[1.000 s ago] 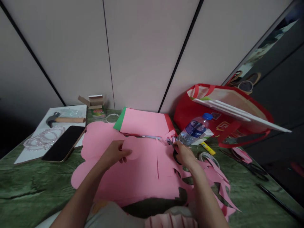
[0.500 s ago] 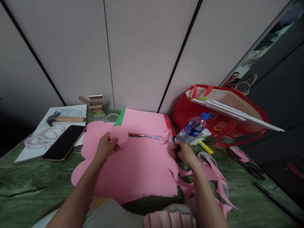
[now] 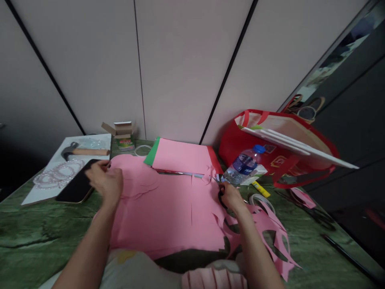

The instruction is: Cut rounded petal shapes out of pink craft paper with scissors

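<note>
My right hand (image 3: pixel 232 196) grips a pair of scissors (image 3: pixel 221 194) by its dark handles at the right side of a large pink paper sheet (image 3: pixel 168 216). The blades point up and left, beside a curled pink scrap. My left hand (image 3: pixel 106 182) is over the left edge of the pink paper, next to a black phone (image 3: pixel 75 184). Its fingers are apart and slightly blurred, with no held thing visible. Rounded pink paper cutouts (image 3: pixel 135 172) lie overlapping just right of that hand.
Several pink offcuts (image 3: pixel 275 241) and a tape roll lie to the right. Behind stand a water bottle (image 3: pixel 245 162) and a red bag (image 3: pixel 231 136). A yellow tube (image 3: pixel 260 188) lies nearby. At left are a hammer (image 3: pixel 90 152), beaded strands (image 3: pixel 60 174) and a small open box (image 3: pixel 124 138).
My left hand has moved left, away from the round pink cutout it held, which now rests on the other pink paper. My right hand keeps the scissors in nearly the same place.
</note>
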Demonstrator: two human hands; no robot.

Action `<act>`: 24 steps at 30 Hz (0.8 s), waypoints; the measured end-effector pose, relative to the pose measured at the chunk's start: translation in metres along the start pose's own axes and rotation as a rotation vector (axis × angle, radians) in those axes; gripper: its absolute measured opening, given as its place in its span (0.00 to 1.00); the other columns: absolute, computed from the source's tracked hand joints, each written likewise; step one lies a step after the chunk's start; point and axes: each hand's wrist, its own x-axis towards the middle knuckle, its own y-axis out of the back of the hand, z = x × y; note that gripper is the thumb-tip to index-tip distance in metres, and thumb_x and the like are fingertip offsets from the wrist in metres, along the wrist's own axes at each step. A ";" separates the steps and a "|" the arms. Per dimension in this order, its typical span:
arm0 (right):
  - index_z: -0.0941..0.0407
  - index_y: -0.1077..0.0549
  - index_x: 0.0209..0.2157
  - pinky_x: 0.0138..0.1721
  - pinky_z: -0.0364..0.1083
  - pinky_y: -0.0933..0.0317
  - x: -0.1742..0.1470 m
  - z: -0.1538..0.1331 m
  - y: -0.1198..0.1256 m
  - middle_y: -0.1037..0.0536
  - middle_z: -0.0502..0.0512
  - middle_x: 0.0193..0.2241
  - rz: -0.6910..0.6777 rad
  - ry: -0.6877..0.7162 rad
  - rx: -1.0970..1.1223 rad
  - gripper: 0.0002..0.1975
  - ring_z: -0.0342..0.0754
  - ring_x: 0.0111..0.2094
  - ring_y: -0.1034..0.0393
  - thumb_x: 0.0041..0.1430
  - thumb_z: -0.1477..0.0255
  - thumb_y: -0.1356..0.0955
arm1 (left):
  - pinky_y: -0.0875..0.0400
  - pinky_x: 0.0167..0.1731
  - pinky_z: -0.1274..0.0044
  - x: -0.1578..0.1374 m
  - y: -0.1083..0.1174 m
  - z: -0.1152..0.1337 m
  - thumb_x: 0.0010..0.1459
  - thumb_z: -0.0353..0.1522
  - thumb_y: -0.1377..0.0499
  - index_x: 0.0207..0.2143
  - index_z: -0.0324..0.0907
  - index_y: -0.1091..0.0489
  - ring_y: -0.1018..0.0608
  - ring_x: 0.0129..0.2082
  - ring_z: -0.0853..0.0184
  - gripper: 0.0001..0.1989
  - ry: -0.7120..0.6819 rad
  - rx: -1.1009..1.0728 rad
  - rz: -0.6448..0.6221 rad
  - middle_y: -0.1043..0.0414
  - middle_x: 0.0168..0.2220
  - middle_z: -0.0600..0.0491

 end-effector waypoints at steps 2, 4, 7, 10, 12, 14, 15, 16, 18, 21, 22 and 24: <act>0.60 0.30 0.38 0.36 0.48 0.37 -0.003 -0.004 0.005 0.27 0.56 0.32 0.024 0.038 0.084 0.10 0.50 0.36 0.31 0.52 0.76 0.32 | 0.59 0.53 0.55 0.018 0.015 -0.008 0.43 0.27 0.42 0.50 0.38 0.40 0.49 0.58 0.48 0.28 -0.078 0.152 0.044 0.47 0.55 0.38; 0.59 0.30 0.32 0.32 0.45 0.40 -0.008 -0.009 0.010 0.29 0.51 0.25 0.025 0.097 0.192 0.09 0.49 0.31 0.32 0.45 0.80 0.31 | 0.62 0.51 0.52 0.035 0.024 -0.023 0.44 0.33 0.39 0.51 0.34 0.41 0.51 0.58 0.42 0.31 -0.110 0.292 -0.014 0.48 0.56 0.32; 0.56 0.34 0.26 0.24 0.43 0.42 -0.016 -0.019 0.014 0.34 0.46 0.20 -0.026 0.194 0.392 0.09 0.44 0.23 0.37 0.42 0.76 0.30 | 0.52 0.44 0.48 0.050 0.026 -0.044 0.44 0.40 0.40 0.51 0.32 0.41 0.48 0.56 0.36 0.33 -0.073 0.593 -0.194 0.43 0.53 0.27; 0.55 0.37 0.27 0.21 0.41 0.44 -0.023 -0.029 0.017 0.35 0.45 0.21 -0.106 0.277 0.603 0.13 0.41 0.19 0.41 0.40 0.69 0.29 | 0.48 0.41 0.48 0.056 0.021 -0.055 0.45 0.41 0.41 0.52 0.33 0.42 0.40 0.52 0.35 0.33 -0.045 0.641 -0.206 0.42 0.52 0.27; 0.55 0.37 0.27 0.22 0.41 0.45 -0.026 -0.033 0.019 0.35 0.45 0.22 -0.141 0.316 0.716 0.15 0.40 0.20 0.41 0.40 0.67 0.28 | 0.46 0.41 0.50 0.057 0.020 -0.056 0.46 0.42 0.42 0.54 0.34 0.43 0.39 0.52 0.35 0.35 -0.036 0.658 -0.188 0.43 0.53 0.26; 0.55 0.36 0.28 0.22 0.40 0.46 -0.028 -0.036 0.021 0.35 0.44 0.23 -0.162 0.335 0.802 0.15 0.40 0.21 0.42 0.39 0.67 0.27 | 0.46 0.43 0.52 0.058 0.020 -0.055 0.44 0.43 0.41 0.55 0.34 0.45 0.40 0.53 0.36 0.38 -0.034 0.668 -0.176 0.43 0.53 0.26; 0.55 0.36 0.28 0.22 0.40 0.46 -0.028 -0.037 0.021 0.35 0.44 0.23 -0.171 0.338 0.838 0.16 0.39 0.21 0.42 0.39 0.67 0.27 | 0.47 0.44 0.53 0.059 0.020 -0.054 0.43 0.44 0.40 0.55 0.33 0.45 0.40 0.53 0.36 0.39 -0.031 0.672 -0.170 0.42 0.52 0.26; 0.55 0.36 0.28 0.22 0.40 0.47 -0.028 -0.037 0.021 0.35 0.44 0.23 -0.181 0.338 0.869 0.16 0.39 0.21 0.42 0.38 0.68 0.27 | 0.48 0.45 0.54 0.059 0.020 -0.054 0.42 0.44 0.40 0.55 0.32 0.45 0.40 0.53 0.37 0.40 -0.026 0.674 -0.164 0.41 0.52 0.26; 0.55 0.35 0.28 0.22 0.39 0.48 -0.028 -0.038 0.019 0.35 0.44 0.23 -0.199 0.334 0.919 0.16 0.39 0.22 0.42 0.38 0.69 0.26 | 0.49 0.47 0.55 0.061 0.020 -0.054 0.40 0.45 0.39 0.54 0.31 0.45 0.40 0.53 0.38 0.42 -0.012 0.677 -0.149 0.40 0.51 0.26; 0.56 0.35 0.28 0.22 0.39 0.49 -0.028 -0.040 0.017 0.34 0.44 0.23 -0.217 0.326 0.973 0.16 0.39 0.21 0.43 0.36 0.71 0.26 | 0.49 0.47 0.56 0.062 0.019 -0.055 0.38 0.45 0.37 0.53 0.27 0.47 0.40 0.53 0.38 0.45 0.012 0.678 -0.131 0.40 0.51 0.23; 0.56 0.35 0.27 0.21 0.39 0.49 -0.029 -0.041 0.017 0.34 0.44 0.22 -0.219 0.324 0.990 0.16 0.39 0.21 0.43 0.36 0.71 0.26 | 0.49 0.48 0.56 0.062 0.018 -0.055 0.37 0.44 0.37 0.53 0.26 0.48 0.39 0.53 0.38 0.46 0.020 0.679 -0.124 0.40 0.50 0.22; 0.56 0.35 0.27 0.22 0.39 0.49 -0.032 -0.045 0.018 0.34 0.44 0.22 -0.213 0.322 1.026 0.17 0.39 0.21 0.43 0.35 0.72 0.25 | 0.49 0.48 0.56 0.062 0.017 -0.055 0.35 0.43 0.36 0.53 0.24 0.48 0.40 0.53 0.38 0.47 0.037 0.682 -0.105 0.40 0.50 0.22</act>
